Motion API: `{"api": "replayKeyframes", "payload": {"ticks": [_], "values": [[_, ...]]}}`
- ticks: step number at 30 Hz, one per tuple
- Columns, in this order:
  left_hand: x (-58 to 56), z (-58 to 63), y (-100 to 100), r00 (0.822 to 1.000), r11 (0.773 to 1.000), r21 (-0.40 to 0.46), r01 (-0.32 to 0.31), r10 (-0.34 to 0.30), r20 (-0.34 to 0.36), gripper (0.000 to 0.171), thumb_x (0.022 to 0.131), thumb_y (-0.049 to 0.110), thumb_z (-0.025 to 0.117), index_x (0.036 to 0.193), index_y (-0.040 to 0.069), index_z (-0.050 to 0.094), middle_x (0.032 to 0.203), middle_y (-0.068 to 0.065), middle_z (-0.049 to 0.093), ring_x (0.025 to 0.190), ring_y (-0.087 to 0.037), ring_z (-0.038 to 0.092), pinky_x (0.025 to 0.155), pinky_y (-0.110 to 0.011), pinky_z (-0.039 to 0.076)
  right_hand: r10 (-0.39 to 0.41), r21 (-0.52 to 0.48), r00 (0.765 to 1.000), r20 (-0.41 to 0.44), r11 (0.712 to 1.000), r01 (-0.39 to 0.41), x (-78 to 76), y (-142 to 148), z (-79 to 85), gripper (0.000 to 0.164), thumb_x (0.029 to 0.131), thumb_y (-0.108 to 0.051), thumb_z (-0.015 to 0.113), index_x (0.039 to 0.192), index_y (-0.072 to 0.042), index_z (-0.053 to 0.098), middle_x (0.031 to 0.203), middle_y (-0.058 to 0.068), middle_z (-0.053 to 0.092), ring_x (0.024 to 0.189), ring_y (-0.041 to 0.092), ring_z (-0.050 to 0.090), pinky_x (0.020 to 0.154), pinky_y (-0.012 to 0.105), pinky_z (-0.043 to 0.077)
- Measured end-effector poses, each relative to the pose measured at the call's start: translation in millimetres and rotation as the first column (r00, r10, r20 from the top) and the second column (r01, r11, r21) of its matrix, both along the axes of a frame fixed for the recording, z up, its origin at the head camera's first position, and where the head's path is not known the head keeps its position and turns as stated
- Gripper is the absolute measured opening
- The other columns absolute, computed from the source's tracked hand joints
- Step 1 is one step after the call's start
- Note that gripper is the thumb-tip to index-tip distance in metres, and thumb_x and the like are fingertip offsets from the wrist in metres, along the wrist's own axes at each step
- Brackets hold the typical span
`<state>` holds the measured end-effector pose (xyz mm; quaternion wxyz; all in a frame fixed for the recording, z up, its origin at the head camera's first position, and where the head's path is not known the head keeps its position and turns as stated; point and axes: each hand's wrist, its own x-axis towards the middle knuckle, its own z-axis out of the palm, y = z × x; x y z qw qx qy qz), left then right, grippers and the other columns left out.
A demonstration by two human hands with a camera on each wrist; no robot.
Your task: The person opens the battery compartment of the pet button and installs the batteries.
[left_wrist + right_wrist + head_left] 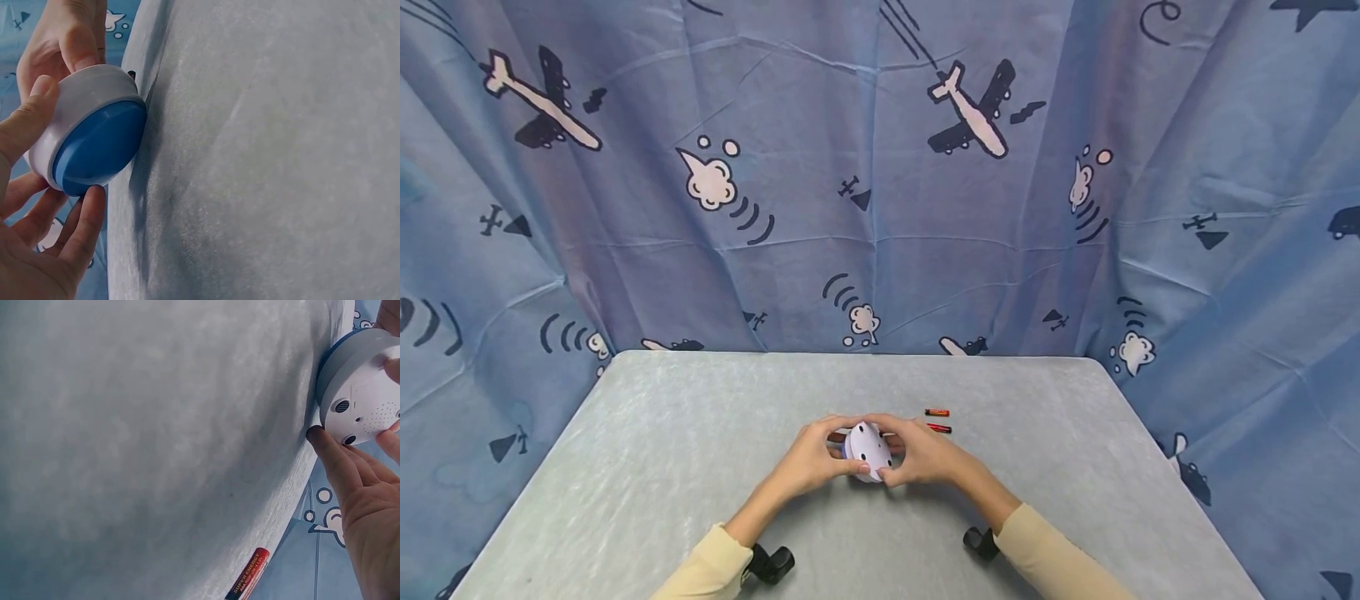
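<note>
Both hands hold a round push button (868, 450) over the middle of the table, its white underside turned toward the head camera. That underside has dark round feet and a patch of small holes in the right wrist view. The left wrist view shows its blue dome (103, 147) and white rim. My left hand (805, 460) grips one side, thumb on the white casing and fingers near the dome. Opposite it, my right hand (927, 454) curls round the other side with its thumb at the underside.
Two small red-and-black batteries, one farther back (937, 412) and one nearer (940, 428), lie just beyond my right hand. A pale cloth covers the table (700, 433). Behind it hangs a blue curtain (805, 208) with printed planes. Black wrist mounts (769, 565) sit below the sleeves.
</note>
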<state>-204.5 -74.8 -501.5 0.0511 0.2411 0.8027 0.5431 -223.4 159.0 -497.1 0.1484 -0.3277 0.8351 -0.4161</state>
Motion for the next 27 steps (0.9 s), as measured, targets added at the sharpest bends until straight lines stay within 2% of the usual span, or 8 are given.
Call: {"api": "replayKeyframes", "payload": {"ticks": [6,14,19,23,27], "values": [[0.4,2.1,0.8,1.0,1.0,-0.007,0.015,-0.015,-0.007,0.064,0.077,0.008,0.091,0.134,-0.001,0.063,0.127,-0.018,0.063,0.105,-0.035,0.065,0.078,-0.03,0.057,-0.003,0.014,1.0,0.005,1.0,0.002,0.9,0.8,2.4,0.077,0.081,-0.005,0.081,0.15,-0.009,0.047,0.143,0.011,0.054,0.122,0.025,0.059,0.092,0.03,0.051],[0.4,3.4,-4.0,0.999,0.999,-0.048,0.02,-0.022,-0.025,0.067,0.076,0.009,0.091,0.136,-0.002,0.061,0.129,-0.018,0.062,0.105,-0.033,0.064,0.076,-0.028,0.057,0.029,-0.002,1.0,0.01,1.0,-0.029,2.9,3.3,7.0,0.078,0.082,-0.003,0.078,0.152,-0.004,0.045,0.148,0.015,0.049,0.125,0.03,0.057,0.096,0.037,0.05],[-0.9,1.5,-5.6,1.0,0.999,-0.051,0.009,-0.009,0.001,0.067,0.078,0.01,0.09,0.136,-0.004,0.06,0.131,-0.019,0.061,0.104,-0.032,0.065,0.076,-0.026,0.056,0.051,-0.015,0.998,0.035,0.999,-0.05,4.0,3.8,5.1,0.079,0.086,-0.012,0.083,0.154,-0.006,0.042,0.152,0.012,0.046,0.129,0.027,0.053,0.099,0.036,0.047],[-1.6,-0.2,-8.2,1.0,1.0,-0.022,0.017,-0.017,0.02,0.068,0.077,0.008,0.09,0.136,-0.005,0.059,0.134,-0.021,0.059,0.106,-0.034,0.064,0.077,-0.027,0.056,0.03,-0.043,1.0,0.009,0.999,-0.03,3.9,3.7,0.7,0.082,0.082,-0.02,0.089,0.151,-0.008,0.047,0.15,0.011,0.049,0.128,0.03,0.055,0.099,0.037,0.048],[-1.9,-2.9,-11.2,0.999,0.999,0.015,0.033,-0.034,0.037,0.068,0.077,0.006,0.09,0.136,-0.006,0.059,0.134,-0.023,0.058,0.107,-0.037,0.064,0.077,-0.029,0.057,-0.001,-0.051,1.0,-0.012,0.999,0.001,3.2,1.7,-3.1,0.08,0.077,-0.02,0.091,0.147,-0.009,0.054,0.146,0.01,0.053,0.126,0.03,0.056,0.098,0.036,0.049]]}}
